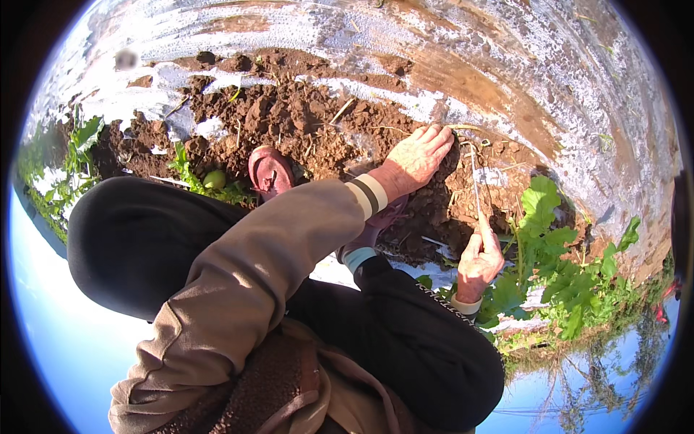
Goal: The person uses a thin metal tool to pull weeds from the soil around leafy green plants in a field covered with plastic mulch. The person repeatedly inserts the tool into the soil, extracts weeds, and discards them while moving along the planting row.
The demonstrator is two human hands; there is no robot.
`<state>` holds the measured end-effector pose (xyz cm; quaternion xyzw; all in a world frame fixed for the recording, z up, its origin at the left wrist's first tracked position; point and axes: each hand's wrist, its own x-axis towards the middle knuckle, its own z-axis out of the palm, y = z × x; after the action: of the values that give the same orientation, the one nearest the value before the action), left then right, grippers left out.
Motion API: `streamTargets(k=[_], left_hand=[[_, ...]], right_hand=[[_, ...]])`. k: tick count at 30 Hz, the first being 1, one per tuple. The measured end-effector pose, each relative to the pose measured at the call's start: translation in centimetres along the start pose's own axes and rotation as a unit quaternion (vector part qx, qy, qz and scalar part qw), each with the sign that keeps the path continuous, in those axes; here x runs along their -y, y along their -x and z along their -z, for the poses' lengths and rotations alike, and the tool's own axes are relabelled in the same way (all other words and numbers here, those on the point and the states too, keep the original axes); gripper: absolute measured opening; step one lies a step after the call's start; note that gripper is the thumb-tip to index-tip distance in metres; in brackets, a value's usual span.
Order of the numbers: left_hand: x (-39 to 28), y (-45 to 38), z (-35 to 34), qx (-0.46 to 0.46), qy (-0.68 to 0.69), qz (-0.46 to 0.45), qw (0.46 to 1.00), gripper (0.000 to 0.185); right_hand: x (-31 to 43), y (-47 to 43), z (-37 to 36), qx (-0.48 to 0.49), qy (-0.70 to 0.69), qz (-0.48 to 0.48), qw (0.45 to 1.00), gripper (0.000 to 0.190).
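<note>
My left hand lies palm down at the edge of the loose brown soil, its fingers close together over a dark clod; whether it grips anything underneath is hidden. To its right, my right hand holds a thin, pale rod-like tool, index finger along it. The tool's far end rests at the soil near a pale dry stem, close to my left fingertips.
Whitish plastic mulch film, smeared with soil, spreads beyond the dug strip. Leafy green plants stand beside my right hand. A green round fruit or vegetable lies by leaves at left. My reddish shoe is on the soil.
</note>
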<state>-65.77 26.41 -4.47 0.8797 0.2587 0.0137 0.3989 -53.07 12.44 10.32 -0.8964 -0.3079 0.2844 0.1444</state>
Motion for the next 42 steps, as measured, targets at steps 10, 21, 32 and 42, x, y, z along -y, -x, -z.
streamTargets(k=[10, 21, 32, 42], left_hand=[[-0.4, -0.4, 0.5, 0.016, -0.037, -0.006, 0.999, 0.059], [-0.3, -0.3, 0.2, 0.010, -0.031, -0.002, 0.999, 0.058], [-0.4, -0.4, 0.6, 0.020, -0.047, 0.000, 0.999, 0.058], [-0.3, -0.2, 0.4, 0.021, -0.071, -0.011, 0.997, 0.059]], right_hand=[[0.9, -0.4, -0.5, -0.023, 0.088, 0.069, 0.993, 0.043], [-0.4, -0.8, -1.2, -0.024, 0.187, 0.117, 0.975, 0.042], [-0.9, -0.8, -1.2, -0.025, 0.226, 0.160, 0.961, 0.041], [-1.1, -0.4, -1.3, -0.022, 0.147, 0.079, 0.986, 0.040]])
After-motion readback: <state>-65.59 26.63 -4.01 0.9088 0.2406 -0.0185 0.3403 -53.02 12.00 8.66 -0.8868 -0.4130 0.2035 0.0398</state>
